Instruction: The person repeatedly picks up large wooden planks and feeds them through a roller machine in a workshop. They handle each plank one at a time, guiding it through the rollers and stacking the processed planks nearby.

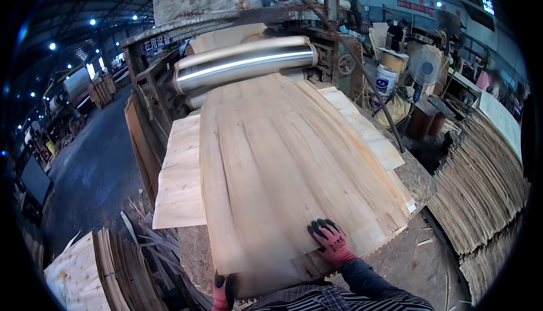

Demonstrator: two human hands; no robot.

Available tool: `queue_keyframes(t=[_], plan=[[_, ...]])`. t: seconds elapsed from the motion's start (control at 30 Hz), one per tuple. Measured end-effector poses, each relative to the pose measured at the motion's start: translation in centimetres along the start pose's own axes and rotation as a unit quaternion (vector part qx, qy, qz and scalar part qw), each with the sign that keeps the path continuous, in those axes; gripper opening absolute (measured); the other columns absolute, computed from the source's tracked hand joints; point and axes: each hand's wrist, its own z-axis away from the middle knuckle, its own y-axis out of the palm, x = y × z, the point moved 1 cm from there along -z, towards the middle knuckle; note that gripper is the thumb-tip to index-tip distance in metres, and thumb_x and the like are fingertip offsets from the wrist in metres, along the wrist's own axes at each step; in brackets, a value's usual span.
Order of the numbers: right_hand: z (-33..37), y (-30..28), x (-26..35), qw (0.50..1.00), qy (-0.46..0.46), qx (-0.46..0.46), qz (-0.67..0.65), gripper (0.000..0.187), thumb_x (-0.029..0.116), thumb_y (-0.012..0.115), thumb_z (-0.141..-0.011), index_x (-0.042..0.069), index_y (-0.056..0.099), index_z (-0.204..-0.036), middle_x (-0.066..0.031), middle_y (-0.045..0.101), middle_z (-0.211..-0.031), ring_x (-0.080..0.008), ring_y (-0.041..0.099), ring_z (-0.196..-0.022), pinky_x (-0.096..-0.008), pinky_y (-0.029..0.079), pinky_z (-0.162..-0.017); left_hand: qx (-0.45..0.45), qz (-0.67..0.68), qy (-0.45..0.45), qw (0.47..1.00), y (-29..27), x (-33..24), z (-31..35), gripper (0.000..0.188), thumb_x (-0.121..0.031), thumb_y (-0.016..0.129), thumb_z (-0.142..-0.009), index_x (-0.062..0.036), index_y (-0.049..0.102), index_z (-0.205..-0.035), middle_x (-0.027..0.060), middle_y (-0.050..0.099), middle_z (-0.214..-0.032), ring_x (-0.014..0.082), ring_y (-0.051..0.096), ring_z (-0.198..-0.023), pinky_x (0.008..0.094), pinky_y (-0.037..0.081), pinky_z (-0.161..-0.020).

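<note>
A broad, pale wood veneer sheet stretches away from me towards the rollers, its surface slightly smeared by motion. My right hand, in a pink glove with black fingers, lies on its near part with the fingers spread. At the sheet's near left corner is my left hand, in the same kind of glove, closed about the edge; part of its fingers is hidden. Other veneer sheets show from beneath on the left and right. The far end of the top sheet reaches a shiny metal roller.
A rusty machine frame holds the rollers. To the right stands a tall veneer stack; on the left lie another veneer pile and loose scrap strips. A metal bar slants beside a white bucket and a fan.
</note>
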Motion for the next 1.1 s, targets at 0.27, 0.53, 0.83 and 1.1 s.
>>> queue_keyframes(t=[0.27, 0.53, 0.83, 1.1], plan=[[0.5, 0.5, -0.4, 1.0, 0.007, 0.02, 0.022, 0.059, 0.034, 0.07, -0.057, 0.016, 0.054, -0.11, -0.0082, 0.049, -0.114, -0.027, 0.042, -0.111, -0.0431, 0.03, -0.096, -0.016, -0.016, -0.004, 1.0, 0.2, -0.2, 0.2, 0.036, -0.008, 0.058, -0.078, -0.0021, 0.052, -0.112, 0.0038, 0.059, -0.099, 0.0119, 0.056, -0.084, 0.0232, 0.045, -0.07], [0.3, 0.3, -0.2, 1.0, 0.004, 0.016, 0.004, 0.06, 0.033, 0.07, -0.056, 0.016, 0.053, -0.111, -0.0089, 0.049, -0.114, -0.0275, 0.042, -0.111, -0.0431, 0.031, -0.096, -0.025, -0.014, -0.01, 1.0, -0.3, 0.2, 0.1, 0.034, -0.011, 0.058, -0.078, -0.002, 0.053, -0.111, 0.0033, 0.059, -0.098, 0.0112, 0.055, -0.085, 0.0235, 0.044, -0.071], [0.3, 0.3, -0.3, 1.0, 0.009, 0.021, 0.007, 0.061, 0.032, 0.071, -0.055, 0.015, 0.054, -0.111, -0.0093, 0.049, -0.114, -0.0279, 0.042, -0.111, -0.0429, 0.031, -0.096, -0.017, -0.038, 0.011, 0.999, 0.3, -0.7, 0.4, 0.033, -0.015, 0.059, -0.079, -0.0022, 0.053, -0.11, 0.0028, 0.059, -0.096, 0.0103, 0.054, -0.083, 0.0226, 0.043, -0.07], [0.2, 0.0, -0.1, 1.0, 0.012, 0.021, 0.005, 0.061, 0.033, 0.071, -0.053, 0.015, 0.054, -0.11, -0.0089, 0.049, -0.114, -0.0277, 0.042, -0.111, -0.0431, 0.03, -0.096, -0.025, -0.051, -0.001, 0.998, 0.1, -0.4, 0.2, 0.033, -0.015, 0.059, -0.08, -0.0027, 0.053, -0.11, 0.0018, 0.059, -0.094, 0.0095, 0.054, -0.08, 0.0217, 0.043, -0.067]])
